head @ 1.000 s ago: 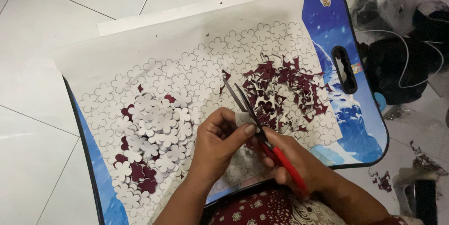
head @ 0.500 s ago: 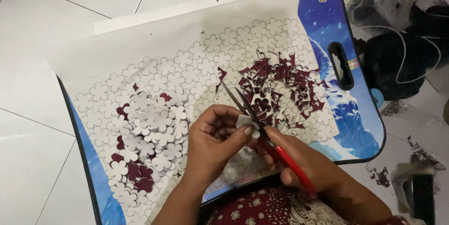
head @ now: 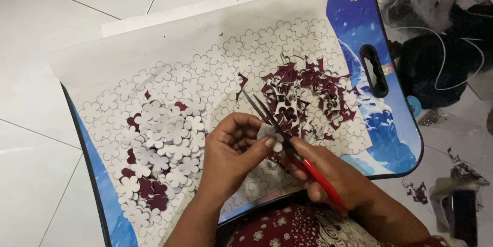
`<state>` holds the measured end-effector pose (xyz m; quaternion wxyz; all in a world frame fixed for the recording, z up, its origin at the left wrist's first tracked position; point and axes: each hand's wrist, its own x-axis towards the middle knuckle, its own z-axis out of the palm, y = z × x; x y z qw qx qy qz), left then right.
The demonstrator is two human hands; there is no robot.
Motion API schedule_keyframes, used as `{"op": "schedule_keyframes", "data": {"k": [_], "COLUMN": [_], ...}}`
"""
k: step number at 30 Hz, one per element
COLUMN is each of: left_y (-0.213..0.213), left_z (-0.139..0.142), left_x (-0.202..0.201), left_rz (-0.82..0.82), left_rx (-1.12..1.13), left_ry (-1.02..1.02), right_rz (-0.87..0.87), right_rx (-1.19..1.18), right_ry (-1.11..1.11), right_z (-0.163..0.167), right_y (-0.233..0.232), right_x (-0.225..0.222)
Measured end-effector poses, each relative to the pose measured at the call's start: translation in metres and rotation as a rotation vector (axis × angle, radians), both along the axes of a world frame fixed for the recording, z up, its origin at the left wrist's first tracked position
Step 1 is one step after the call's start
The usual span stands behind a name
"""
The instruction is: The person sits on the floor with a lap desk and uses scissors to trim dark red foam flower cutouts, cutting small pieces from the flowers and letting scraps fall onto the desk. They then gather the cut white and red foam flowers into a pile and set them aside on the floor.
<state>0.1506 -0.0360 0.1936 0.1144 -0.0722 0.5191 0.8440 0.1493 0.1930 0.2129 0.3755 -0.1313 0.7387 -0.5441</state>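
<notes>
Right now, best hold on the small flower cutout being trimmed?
Pinch the flower by its left petals, coming from the left as the left hand does. The scissors close in from the right, so that edge must stay free.

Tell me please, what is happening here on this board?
A person sits on the floor and cuts small flower shapes out of paper. The left hand pinches a white paper flower while the right hand works red-handled scissors at its edge, blades parted. A printed flower sheet covers a blue board. Finished cut flowers lie piled to the left, and dark red scraps lie to the right.
</notes>
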Motion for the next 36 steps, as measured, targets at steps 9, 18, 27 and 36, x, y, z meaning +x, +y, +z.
{"op": "schedule_keyframes", "data": {"k": [9, 18, 27, 36], "left_y": [0.000, -0.001, 0.001, -0.005], "left_z": [-0.002, 0.000, 0.012, 0.019], "left_x": [-0.003, -0.005, 0.004, 0.007], "left_rz": [0.002, 0.038, 0.140, 0.124], "left_rx": [-0.046, -0.101, -0.092, -0.038], "left_ry": [0.001, -0.136, -0.027, -0.045], "right_rz": [-0.014, -0.121, -0.113, -0.013], "right_rx": [0.029, -0.021, -0.065, -0.036], "right_ry": [0.022, -0.112, -0.170, 0.004], "right_z": [-0.002, 0.009, 0.018, 0.015], "right_y": [0.010, 0.008, -0.001, -0.001], "right_x": [-0.005, -0.005, 0.004, 0.005]}}
